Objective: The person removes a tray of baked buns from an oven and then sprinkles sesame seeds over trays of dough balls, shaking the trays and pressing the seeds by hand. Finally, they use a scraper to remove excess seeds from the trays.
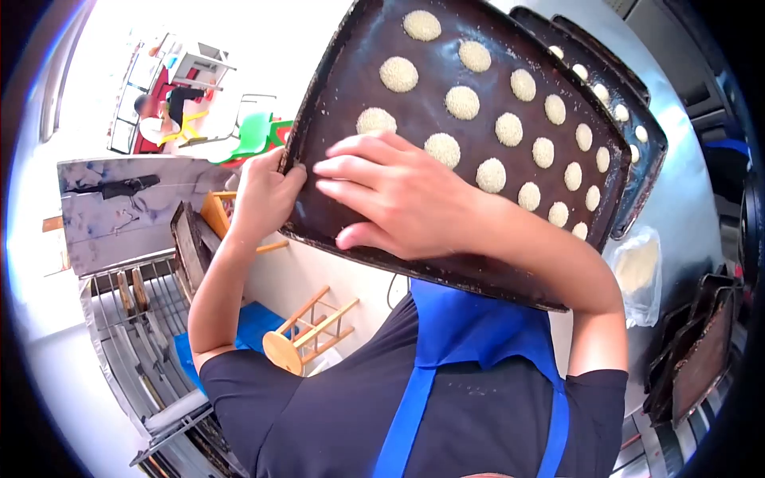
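A dark baking tray spans the upper middle of the view, tilted, bearing rows of pale, seed-coated dough rounds. My left hand grips its left edge, thumb on the inside and fingers wrapped around the rim. Over the tray's near left part, my right hand is spread palm down, its fingers stretched toward that same edge and the thumb apart. One dough round sits right beside its knuckles. The surface beneath my right palm is hidden.
More loaded trays lie on the steel table at right, near a plastic bag of pale stuff. Dark trays stand stacked lower right. A wooden stool and metal rack are at left; a person sits far back.
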Tool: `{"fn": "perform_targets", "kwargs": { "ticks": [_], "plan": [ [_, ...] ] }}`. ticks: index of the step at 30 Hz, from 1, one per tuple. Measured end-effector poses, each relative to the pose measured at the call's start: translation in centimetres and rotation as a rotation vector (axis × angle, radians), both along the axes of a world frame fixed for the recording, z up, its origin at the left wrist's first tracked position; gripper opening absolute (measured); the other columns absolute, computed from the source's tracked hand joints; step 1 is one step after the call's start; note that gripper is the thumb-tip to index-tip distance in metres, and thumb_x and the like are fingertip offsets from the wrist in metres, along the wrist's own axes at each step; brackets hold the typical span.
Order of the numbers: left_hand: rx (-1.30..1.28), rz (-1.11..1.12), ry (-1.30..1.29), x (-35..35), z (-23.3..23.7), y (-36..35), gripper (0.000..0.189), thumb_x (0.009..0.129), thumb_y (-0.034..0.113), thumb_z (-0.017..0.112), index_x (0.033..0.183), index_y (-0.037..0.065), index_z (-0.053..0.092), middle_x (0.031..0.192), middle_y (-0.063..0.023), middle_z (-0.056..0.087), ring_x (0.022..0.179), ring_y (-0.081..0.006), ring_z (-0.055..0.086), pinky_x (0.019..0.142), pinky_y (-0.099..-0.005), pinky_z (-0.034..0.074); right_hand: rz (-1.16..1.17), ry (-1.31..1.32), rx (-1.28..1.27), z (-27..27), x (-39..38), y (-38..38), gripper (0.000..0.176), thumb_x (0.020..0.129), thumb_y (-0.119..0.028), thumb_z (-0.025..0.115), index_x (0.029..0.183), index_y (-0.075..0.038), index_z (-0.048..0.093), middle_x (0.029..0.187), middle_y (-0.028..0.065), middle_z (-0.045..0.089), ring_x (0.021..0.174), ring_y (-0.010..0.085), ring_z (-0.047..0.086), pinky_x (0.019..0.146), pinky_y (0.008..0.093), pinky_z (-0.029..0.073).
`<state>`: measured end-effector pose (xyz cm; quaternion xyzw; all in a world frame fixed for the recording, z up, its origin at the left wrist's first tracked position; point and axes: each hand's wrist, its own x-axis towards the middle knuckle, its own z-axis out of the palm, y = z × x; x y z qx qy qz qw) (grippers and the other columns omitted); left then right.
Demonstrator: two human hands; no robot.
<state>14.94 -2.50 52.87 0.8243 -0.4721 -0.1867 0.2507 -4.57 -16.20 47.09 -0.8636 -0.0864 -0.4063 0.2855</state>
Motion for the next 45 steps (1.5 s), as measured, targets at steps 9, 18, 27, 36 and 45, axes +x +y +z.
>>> {"fn": "perform_targets", "kwargs": {
  "ticks": [9,18,27,36,45],
  "plan": [
    [0.042,0.048,-0.004,-1.8,-0.7,1.3,0.017,0.089,0.01,0.058,0.092,-0.006,0.065,0.06,-0.0105,0.052,0.055,-0.0124,0.049,0.055,-0.0332,0.043,-0.247,-0.017,-0.247,-1.6,3.4,-7.4,0.046,0.085,-0.044,0.072,0.091,0.001,0.072,0.108,0.0167,0.067,0.106,0.0314,0.063,0.098,0.0417,0.05],
    [0.046,0.041,-0.074,-1.6,-2.3,1.5,0.017,0.089,0.009,0.06,0.081,-0.006,0.057,0.055,-0.0109,0.047,0.052,-0.0146,0.044,0.053,-0.0355,0.04,-0.424,0.155,-0.122,-0.8,4.7,-14.0,0.054,0.099,-0.043,0.057,0.113,0.008,0.067,0.119,0.0202,0.064,0.117,0.034,0.057,0.107,0.0418,0.042],
    [-0.041,0.02,0.001,-0.7,-4.4,2.6,0.016,0.088,0.006,0.06,0.078,-0.006,0.057,0.056,-0.0064,0.045,0.055,-0.0105,0.04,0.052,-0.0333,0.036,-0.56,0.264,0.243,-4.7,-4.6,-14.0,0.055,0.099,-0.03,0.06,0.146,-0.004,0.048,0.131,0.0197,0.062,0.125,0.0353,0.056,0.105,0.0437,0.046],
    [-0.014,0.056,0.003,-0.3,-5.0,3.0,0.014,0.088,0.005,0.061,0.082,-0.007,0.06,0.059,-0.0043,0.051,0.057,-0.0116,0.042,0.056,-0.0347,0.038,-0.839,0.119,0.052,-9.7,-12.6,-14.9,0.04,0.1,-0.028,0.058,0.127,0.001,0.062,0.121,0.0191,0.065,0.117,0.0377,0.058,0.103,0.0461,0.046],
    [0.071,0.102,0.068,-0.3,-5.1,3.4,0.014,0.089,0.004,0.06,0.09,-0.007,0.067,0.071,-0.0017,0.062,0.068,-0.0095,0.049,0.062,-0.0318,0.043,-1.042,0.29,0.058,-16.4,-21.9,-17.8,0.03,0.097,-0.025,0.061,0.105,0.002,0.071,0.105,0.0165,0.069,0.106,0.0347,0.062,0.094,0.0451,0.05]
  ]
}}
